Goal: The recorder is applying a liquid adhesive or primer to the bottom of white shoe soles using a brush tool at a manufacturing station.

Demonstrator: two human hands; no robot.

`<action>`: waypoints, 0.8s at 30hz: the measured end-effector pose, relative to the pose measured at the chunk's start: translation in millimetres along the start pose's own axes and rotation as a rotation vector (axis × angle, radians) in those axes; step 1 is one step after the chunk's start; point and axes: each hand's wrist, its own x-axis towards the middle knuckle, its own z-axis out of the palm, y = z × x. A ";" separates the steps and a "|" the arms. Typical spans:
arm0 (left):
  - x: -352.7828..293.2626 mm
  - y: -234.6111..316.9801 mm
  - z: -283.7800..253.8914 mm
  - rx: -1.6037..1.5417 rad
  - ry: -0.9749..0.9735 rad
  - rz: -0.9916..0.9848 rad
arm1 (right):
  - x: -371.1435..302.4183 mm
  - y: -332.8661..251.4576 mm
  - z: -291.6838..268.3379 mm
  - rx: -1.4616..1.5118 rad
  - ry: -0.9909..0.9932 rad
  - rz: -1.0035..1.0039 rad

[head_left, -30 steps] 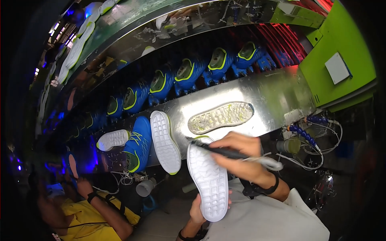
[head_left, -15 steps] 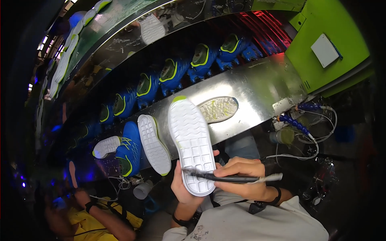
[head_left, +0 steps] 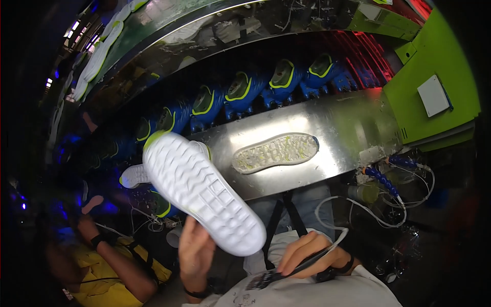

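Note:
A white shoe sole (head_left: 204,192) with a lime-green tip is tilted up to the left over the bench edge. My left hand (head_left: 197,250) is closed on its lower side, fingers partly behind it. Lower right, near my shirt, my right hand (head_left: 307,256) grips a black-handled brush (head_left: 309,261). The brush's dark head is blurred against my clothing, and a pale tube seems to run from its back end. Behind the raised sole, another sole (head_left: 202,148) and a blue shoe (head_left: 162,204) are mostly hidden. A worn, yellow-flecked sole (head_left: 276,152) lies flat on the metal bench (head_left: 348,123).
Blue shoes (head_left: 240,89) stand in a row along the dark channel behind the bench. A smaller white sole (head_left: 135,175) sits at left. At right are a green cabinet (head_left: 434,56) and blue jointed hoses (head_left: 381,179). A co-worker in yellow (head_left: 112,266) works at lower left.
My left hand has swung the sole leftward and tilted it, uncovering the flecked sole. My right hand has drawn the brush away from the sole, down toward my body. The view has shifted too.

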 end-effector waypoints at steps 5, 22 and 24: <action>1.0 -82.9 29.4 -1.216 -0.160 -0.477 | -2.9 9.9 -16.8 -0.257 0.757 -0.018; -21.1 -86.9 65.1 -1.109 0.196 -0.383 | 54.9 17.4 5.0 -0.731 0.669 -0.084; -11.0 -79.3 80.3 -1.315 -0.104 -0.164 | 36.2 26.4 28.7 -0.646 0.473 -0.157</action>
